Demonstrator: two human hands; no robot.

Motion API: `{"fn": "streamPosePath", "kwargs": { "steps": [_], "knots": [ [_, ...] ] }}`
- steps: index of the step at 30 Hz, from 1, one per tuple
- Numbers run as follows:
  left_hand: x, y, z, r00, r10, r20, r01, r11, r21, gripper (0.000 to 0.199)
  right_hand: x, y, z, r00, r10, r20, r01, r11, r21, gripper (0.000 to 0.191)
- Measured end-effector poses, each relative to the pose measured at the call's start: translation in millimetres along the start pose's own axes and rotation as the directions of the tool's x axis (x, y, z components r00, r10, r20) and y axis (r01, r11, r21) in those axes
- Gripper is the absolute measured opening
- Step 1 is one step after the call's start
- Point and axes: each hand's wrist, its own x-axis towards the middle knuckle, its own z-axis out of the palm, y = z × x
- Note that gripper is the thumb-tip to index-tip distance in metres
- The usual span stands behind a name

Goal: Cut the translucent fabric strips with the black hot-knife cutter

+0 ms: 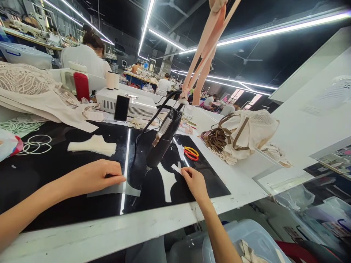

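My left hand (105, 177) lies low over a translucent grey cut piece (133, 190) on the black mat, fingers loosely bent, a gap showing between thumb and index finger. Thumb and fingertips of my right hand (194, 179) pinch a small white strip (176, 168). Between my hands a white curved fabric piece (168, 182) lies flat. Above it a black corded hand tool (164, 137) hangs tilted from pink fabric strips (204, 54), its thin tip pointing down near the mat. Scissors (191, 153) with red and yellow handles lie beyond my right hand.
A stack of cream cut pieces (92, 145) lies on the black mat (55, 164). Behind stand a phone (121, 108), a white vented box (141, 106) and a red bottle (81, 86). Beige garments (246, 131) are heaped at right. Plastic bins (244, 237) stand below the table edge.
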Motion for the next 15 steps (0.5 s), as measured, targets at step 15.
{"fn": "streamPosePath", "kwargs": {
  "steps": [15],
  "knots": [
    [-2.1,8.8,-1.6,0.998,-0.054,-0.033,0.051,0.995,-0.084,0.038,0.5,25.1,-46.4,0.918,0.379,-0.118,-0.126,0.56,0.819,0.037]
  ]
}}
